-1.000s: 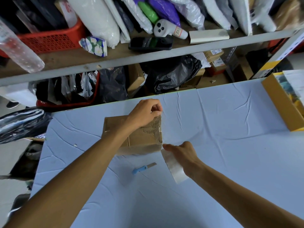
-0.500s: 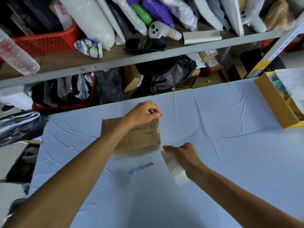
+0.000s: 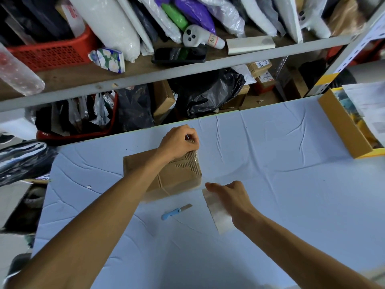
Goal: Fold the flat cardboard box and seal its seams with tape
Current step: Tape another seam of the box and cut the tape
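A brown folded cardboard box (image 3: 177,176) lies on the pale blue table (image 3: 281,184). Clear tape runs over the box's right end, from far edge to near corner. My left hand (image 3: 179,141) rests on the box's far right corner, fingers pinched on the tape end there. My right hand (image 3: 231,198) is just off the box's near right corner and grips a roll of clear tape (image 3: 217,213), mostly hidden under the palm. The tape strip stretches between the two hands.
A small blue-handled knife (image 3: 175,211) lies on the table in front of the box. A yellow-brown open box (image 3: 345,126) with papers sits at the right edge. Behind the table stands a metal shelf (image 3: 187,71) crowded with bags, a red basket and parcels.
My right hand has shifted slightly right and away from the box's near corner with the tape roll. My left hand stays pinched at the far corner.
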Motion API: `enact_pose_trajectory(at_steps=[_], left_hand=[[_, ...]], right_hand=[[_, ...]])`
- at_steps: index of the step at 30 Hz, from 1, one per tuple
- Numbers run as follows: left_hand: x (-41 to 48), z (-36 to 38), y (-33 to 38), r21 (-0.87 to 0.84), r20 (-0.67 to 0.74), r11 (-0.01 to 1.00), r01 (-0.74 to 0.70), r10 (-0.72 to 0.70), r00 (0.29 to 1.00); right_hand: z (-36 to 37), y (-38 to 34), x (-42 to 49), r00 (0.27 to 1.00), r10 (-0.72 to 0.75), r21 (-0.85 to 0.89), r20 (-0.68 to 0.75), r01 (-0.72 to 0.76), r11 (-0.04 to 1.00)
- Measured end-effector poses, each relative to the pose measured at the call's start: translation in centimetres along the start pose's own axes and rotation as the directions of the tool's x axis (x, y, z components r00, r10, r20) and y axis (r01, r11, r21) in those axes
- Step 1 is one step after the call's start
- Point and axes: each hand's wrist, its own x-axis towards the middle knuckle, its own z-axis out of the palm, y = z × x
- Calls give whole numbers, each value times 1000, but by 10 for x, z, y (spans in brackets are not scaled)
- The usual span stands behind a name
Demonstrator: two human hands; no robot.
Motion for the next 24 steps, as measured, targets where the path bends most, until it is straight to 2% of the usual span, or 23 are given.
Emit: enact_pose_trajectory(at_steps=[4, 8, 12, 14, 16, 18, 20, 22, 24], left_hand=[[0, 1, 5, -14, -66, 992, 123, -123, 990], [-1, 12, 12, 9, -175, 988, 153, -149, 973], [-7, 12, 9, -22, -176, 993, 112, -114, 978], [-13, 4, 4, 1, -174, 999, 32, -32, 984], [-21, -3, 1, 81, -98, 992, -100, 108, 989], [-31, -7, 0, 117, 74, 967, -226, 219, 973], [-39, -5, 0, 152, 233, 941, -304, 264, 936], [-44, -3, -2, 222, 282, 909, -353, 287, 915], [-43, -4, -3, 294, 259, 883, -366, 295, 920]], right_hand=[[3, 3, 1, 1000, 3, -12, 13, -2, 1000], [7, 6, 5, 1000, 14, -3, 19, -14, 1000], [10, 8, 12, 1000, 10, -13, 1, -10, 1000], [11, 10, 14, 1000, 5, -22, 10, -5, 1000], [12, 13, 15, 1000, 8, -47, 8, -8, 999], [13, 16, 16, 1000, 21, -60, 4, -20, 998], [13, 18, 16, 999, 35, -71, 8, -34, 997], [12, 18, 16, 999, 37, -71, 13, -36, 997], [11, 17, 16, 1000, 28, -64, 11, -28, 998]])
